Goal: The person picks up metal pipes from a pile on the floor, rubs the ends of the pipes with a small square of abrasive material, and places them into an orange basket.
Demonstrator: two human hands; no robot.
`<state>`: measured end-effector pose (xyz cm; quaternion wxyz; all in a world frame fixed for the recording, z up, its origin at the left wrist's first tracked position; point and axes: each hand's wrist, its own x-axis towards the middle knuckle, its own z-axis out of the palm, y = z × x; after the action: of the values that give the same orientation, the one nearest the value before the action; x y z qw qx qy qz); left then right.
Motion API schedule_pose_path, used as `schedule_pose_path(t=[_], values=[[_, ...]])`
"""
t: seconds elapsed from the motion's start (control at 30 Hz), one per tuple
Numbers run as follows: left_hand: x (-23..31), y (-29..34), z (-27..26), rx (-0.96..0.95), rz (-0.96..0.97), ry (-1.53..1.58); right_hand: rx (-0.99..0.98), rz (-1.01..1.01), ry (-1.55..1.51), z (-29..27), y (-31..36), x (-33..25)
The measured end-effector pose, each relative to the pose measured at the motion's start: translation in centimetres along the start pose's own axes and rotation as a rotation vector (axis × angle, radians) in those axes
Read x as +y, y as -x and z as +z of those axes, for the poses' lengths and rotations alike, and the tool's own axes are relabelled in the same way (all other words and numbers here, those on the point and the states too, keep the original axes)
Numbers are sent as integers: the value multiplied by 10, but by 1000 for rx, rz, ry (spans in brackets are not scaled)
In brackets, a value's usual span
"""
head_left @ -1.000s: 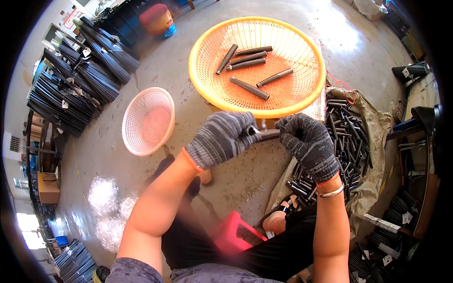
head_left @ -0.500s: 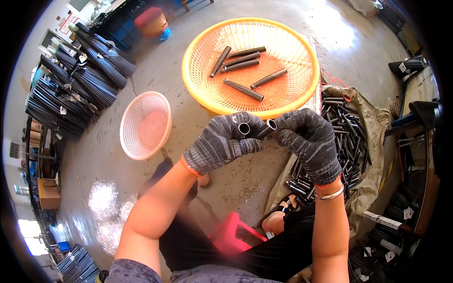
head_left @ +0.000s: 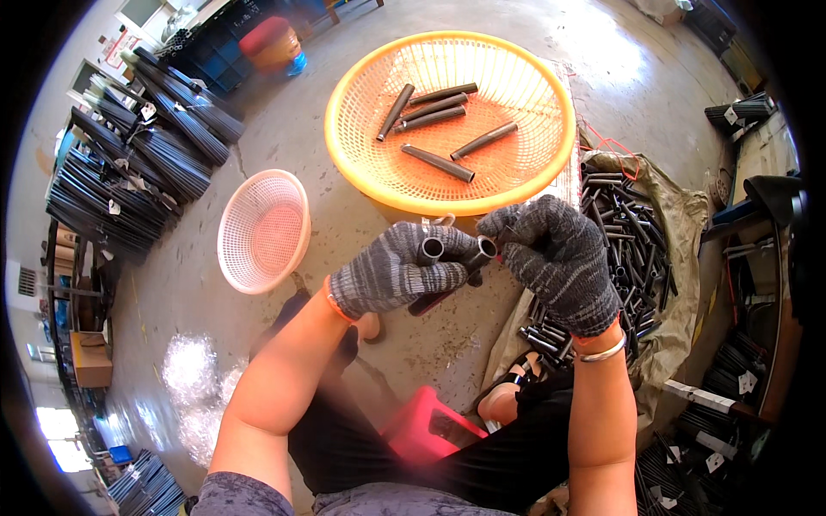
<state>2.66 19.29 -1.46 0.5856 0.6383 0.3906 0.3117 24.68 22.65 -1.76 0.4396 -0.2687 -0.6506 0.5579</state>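
Observation:
In a grey knit glove, my left hand [head_left: 391, 268] is closed around two dark metal tubes in front of the large basket. One metal tube [head_left: 432, 249] points its round open end up at me. The other tube [head_left: 483, 250] slants, its bright rim toward my right hand and its body running down to the left under my left fingers. My right hand [head_left: 559, 258], gloved alike, has its fingertips pinched together beside that rim; what they hold, if anything, is hidden. Several similar tubes [head_left: 437, 162] lie in the large orange-rimmed basket [head_left: 344, 163].
A smaller pink basket [head_left: 265, 230] stands on the floor at left. To the right, a heap of short tubes [head_left: 632, 232] lies on a tan sack [head_left: 680, 206]. Bundles of long rods [head_left: 163, 146] lean at far left. Below me is a red stool [head_left: 422, 426]; clear plastic wrap [head_left: 191, 365] lies lower left.
My left hand has shifted slightly left and down with the tubes, and the slanted tube's lower body now shows beneath it. My right fingertips have moved a little left, close to its rim.

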Motion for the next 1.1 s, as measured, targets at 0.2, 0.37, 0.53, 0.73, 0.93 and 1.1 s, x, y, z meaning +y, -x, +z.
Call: schedule_pose_path(t=[0.2,0.37,0.53,0.73,0.93,1.1], values=[[2,2,-2,-31,-72,97,-58,8,141,-3,3,-5],[5,3,-3,-27,-159,97,-23,-23,172,5,5,-4],[0,5,-6,-83,-109,150,-42,-67,209,5,4,-6],[-3,4,-1,-20,-151,370,40,-67,205,11,3,-4],[5,1,-1,-142,-65,50,86,-116,256,13,2,2],[3,5,-6,-236,-348,288,85,-107,348,18,1,-5]])
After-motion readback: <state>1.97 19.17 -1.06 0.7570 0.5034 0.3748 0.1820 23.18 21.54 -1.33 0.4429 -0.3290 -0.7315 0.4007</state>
